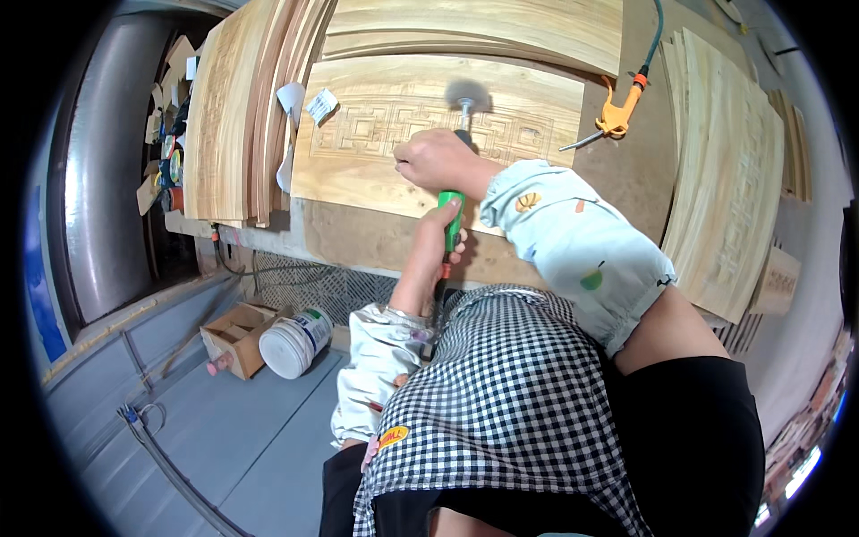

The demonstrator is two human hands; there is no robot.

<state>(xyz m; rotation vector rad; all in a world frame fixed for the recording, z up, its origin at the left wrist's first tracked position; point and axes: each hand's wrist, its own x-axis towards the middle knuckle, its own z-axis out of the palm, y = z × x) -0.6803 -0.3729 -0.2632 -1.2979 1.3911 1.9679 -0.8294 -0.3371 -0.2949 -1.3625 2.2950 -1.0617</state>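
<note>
My left hand (443, 228) is wrapped round the green handle (452, 217) of a hose-fed rotary tool, whose blurred round head (467, 95) is over a wooden panel (349, 174) carved with a geometric pattern. My right hand (443, 159) lies across the tool's front part, fingers curled down over the panel; what they grip is hidden. A folded paper piece (321, 106) sits on the panel's left part. An orange air blow gun (617, 116) on a hose rests at the panel's right edge.
Stacked boards stand left (224, 107), behind (474, 18) and right (716, 179) on the workbench (358, 233). Cardboard scraps and cans (165, 143) sit far left. On the floor below are a white bucket (286, 345), an open box (237, 336) and hoses (170, 461).
</note>
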